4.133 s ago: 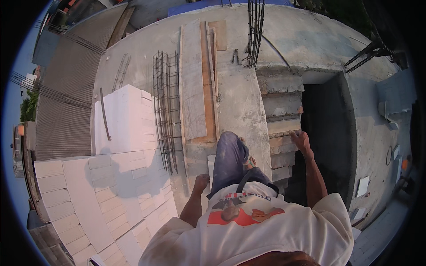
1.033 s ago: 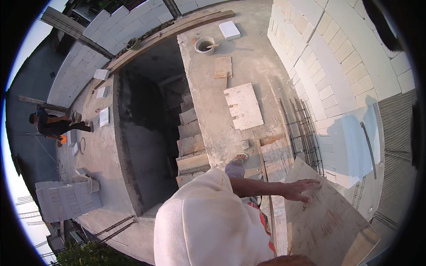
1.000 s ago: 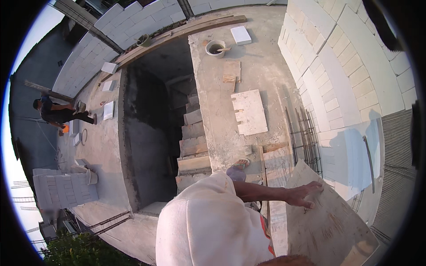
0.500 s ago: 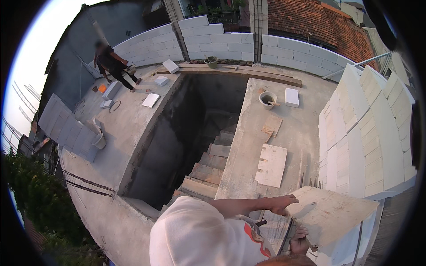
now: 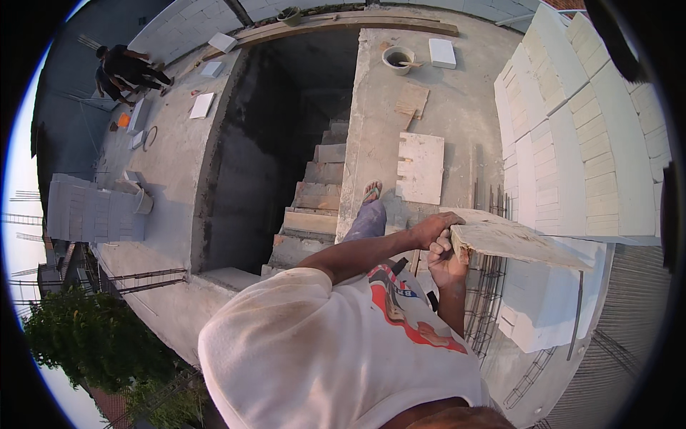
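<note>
A weathered plywood board (image 5: 525,239) is held up nearly level in front of me and to my right. My left hand (image 5: 434,229) is closed over its left corner from above. Just below, my right hand (image 5: 445,262) grips the same chipped end, its fingers bent up against the edge. The two hands are nearly touching. Under the board's right part lies a stack of white blocks (image 5: 543,314), partly hidden by it. Beside my right forearm runs a steel rebar cage (image 5: 491,279).
To the left opens a deep stairwell with concrete steps (image 5: 314,196). Ahead lie a notched board (image 5: 420,168), a bucket of mortar (image 5: 397,60) and a white block (image 5: 441,53). Tall block stacks (image 5: 564,136) stand at right. A person in dark clothes (image 5: 139,70) bends at far left.
My view has tilted and turned. The board has gone from slanted to nearly level, and my right hand has come up close beside my left. The distant person now bends lower.
</note>
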Tool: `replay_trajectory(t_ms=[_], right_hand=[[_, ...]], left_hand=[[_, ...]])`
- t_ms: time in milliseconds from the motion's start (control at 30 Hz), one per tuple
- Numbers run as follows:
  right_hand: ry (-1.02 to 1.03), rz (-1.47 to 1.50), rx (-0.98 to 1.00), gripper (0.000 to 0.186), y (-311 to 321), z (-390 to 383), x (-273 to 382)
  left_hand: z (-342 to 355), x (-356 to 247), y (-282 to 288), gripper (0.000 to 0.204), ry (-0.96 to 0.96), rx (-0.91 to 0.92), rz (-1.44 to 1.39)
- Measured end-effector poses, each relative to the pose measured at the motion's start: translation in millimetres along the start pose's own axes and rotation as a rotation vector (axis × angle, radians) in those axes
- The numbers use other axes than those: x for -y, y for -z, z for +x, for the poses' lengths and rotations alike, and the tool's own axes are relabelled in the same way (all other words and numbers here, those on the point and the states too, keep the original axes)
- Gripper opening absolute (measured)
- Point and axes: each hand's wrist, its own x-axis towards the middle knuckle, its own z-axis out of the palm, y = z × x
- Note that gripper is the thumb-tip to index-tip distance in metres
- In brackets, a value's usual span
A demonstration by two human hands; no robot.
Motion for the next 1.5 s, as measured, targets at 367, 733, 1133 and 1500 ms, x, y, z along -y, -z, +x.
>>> replay_trajectory(t_ms=[367, 733, 1133, 1500], right_hand=[[0.745, -1.431, -1.379, 0.11, 27.8, 35.8, 135.3], [0.502, -2.023, -1.255, 0.078, -96.4, 209.0, 208.4], [0.454, -2.069, -0.792, 0.042, -222.2, 514.1, 199.3], [0.387, -2.255, -0.525, 0.035, -248.5, 746.9, 288.9]], left_hand=[[98.7, 45.6, 113.1, 0.039, 0.26, -0.171, -0.171], [263.5, 128.6, 344.1, 0.034, 0.361, -0.075, -0.442], [318.8, 318.2, 561.6, 0.064, 0.666, -0.198, -0.214], [221.9, 508.2, 684.7, 0.041, 1.035, -0.385, 0.184]])
